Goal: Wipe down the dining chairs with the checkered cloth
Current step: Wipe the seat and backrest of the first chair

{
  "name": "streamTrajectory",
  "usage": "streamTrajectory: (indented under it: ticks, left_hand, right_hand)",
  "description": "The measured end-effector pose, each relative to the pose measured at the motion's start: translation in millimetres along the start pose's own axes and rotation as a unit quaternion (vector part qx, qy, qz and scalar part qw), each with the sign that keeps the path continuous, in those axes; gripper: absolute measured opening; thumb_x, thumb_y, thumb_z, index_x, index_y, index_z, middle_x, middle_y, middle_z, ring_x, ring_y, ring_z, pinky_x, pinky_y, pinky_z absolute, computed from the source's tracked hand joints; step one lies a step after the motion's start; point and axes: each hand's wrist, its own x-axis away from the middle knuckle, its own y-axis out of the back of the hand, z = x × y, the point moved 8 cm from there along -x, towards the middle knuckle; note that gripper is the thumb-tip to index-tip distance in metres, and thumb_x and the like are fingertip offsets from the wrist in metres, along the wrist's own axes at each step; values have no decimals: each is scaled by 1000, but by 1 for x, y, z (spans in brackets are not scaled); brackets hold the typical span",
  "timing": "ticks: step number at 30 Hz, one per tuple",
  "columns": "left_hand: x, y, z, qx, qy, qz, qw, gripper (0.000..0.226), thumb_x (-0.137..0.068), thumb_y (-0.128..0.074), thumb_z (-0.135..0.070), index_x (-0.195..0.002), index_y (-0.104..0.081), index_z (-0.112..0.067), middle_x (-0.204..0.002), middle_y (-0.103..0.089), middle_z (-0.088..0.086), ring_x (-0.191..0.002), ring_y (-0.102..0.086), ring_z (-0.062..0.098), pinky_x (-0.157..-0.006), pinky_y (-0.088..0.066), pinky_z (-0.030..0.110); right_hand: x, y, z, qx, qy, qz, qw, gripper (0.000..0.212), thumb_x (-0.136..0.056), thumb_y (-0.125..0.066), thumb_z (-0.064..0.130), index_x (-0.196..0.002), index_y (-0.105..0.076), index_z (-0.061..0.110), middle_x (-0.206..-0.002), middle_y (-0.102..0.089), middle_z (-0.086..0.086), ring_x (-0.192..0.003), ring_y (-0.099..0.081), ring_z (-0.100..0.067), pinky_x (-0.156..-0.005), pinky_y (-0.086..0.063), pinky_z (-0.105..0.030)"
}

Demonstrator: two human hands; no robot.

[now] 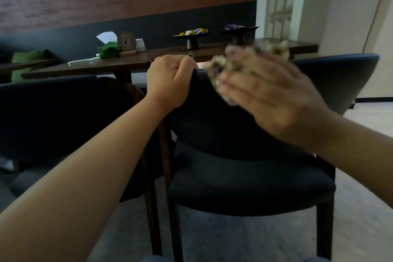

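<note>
A: Where is your checkered cloth [221,65]?

B: It is bunched up under your right hand [274,91], on the top edge of the dark chair [244,176] right in front of you. It looks very blurry.

A: How is that right hand sitting?

B: Your fingers [236,89] lie long and close together, pressed flat over the cloth. Bits of cloth stick out past them. The blur hides whether the thumb is tucked round the cloth, so I cannot tell that part.

A: And your left hand [170,83]?

B: It is curled tight over the top of the same chair back, at its left corner, just beside the cloth. It grips the chair.

A: What else is near you?

B: A second dark chair [63,117] stands on the left, touching or nearly touching the first one. Behind both chairs is a brown table [119,64]. On it sit a tissue box [107,45] with a green cover, a round wooden sign [127,42], and two dark stands. One stand [191,37] holds wrapped sweets. The other stand [239,33] is farther right.
</note>
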Motion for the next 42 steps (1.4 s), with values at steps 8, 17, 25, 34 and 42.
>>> streamTrajectory:
  ticks: [8,17,25,34,42]
  left_hand:
    - [-14,-19,-3,-68,81,260,960,40,-87,-43,-39,-63,-65,-18,-75,-65,9,-78,-60,25,-79,-47,49]
    - [-27,-120,-98,-201,-58,511,834,38,-104,-35,-14,-140,-47,-15,-135,-52,13,-123,-50,28,-102,-33,31]
    - [-39,-204,-154,-111,65,538,833,32,-102,-35,-46,-87,-61,-32,-68,-69,-11,-61,-64,-1,-56,-44,18]
    - [-43,-236,-142,-24,142,540,829,33,-96,-50,-42,-74,-69,-26,-76,-61,-12,-67,-56,0,-72,-41,22]
    - [-44,-242,-136,-51,125,533,835,21,-98,-49,-40,-81,-57,-31,-82,-54,-19,-72,-50,-6,-72,-39,12]
  right_hand:
    - [17,-6,13,-38,-16,-12,999,33,-91,-63,0,-124,-57,2,-127,-60,-16,-127,-50,-34,-105,-42,-47]
    - [95,38,-48,-85,-386,-233,889,25,-91,-49,-5,-114,-60,-7,-121,-59,-19,-126,-49,-35,-103,-41,-57]
    - [210,22,-121,-224,-736,-411,490,46,-87,-49,-6,-95,-68,35,-87,-68,30,-93,-61,12,-73,-48,-4]
    - [223,-1,-188,-335,-702,-311,546,20,-94,-55,19,-95,-68,34,-87,-70,7,-78,-65,-11,-69,-54,-24]
    - [286,-36,-174,-280,-805,-288,436,27,-97,-52,23,-71,-61,21,-63,-56,10,-61,-50,-4,-58,-42,-19]
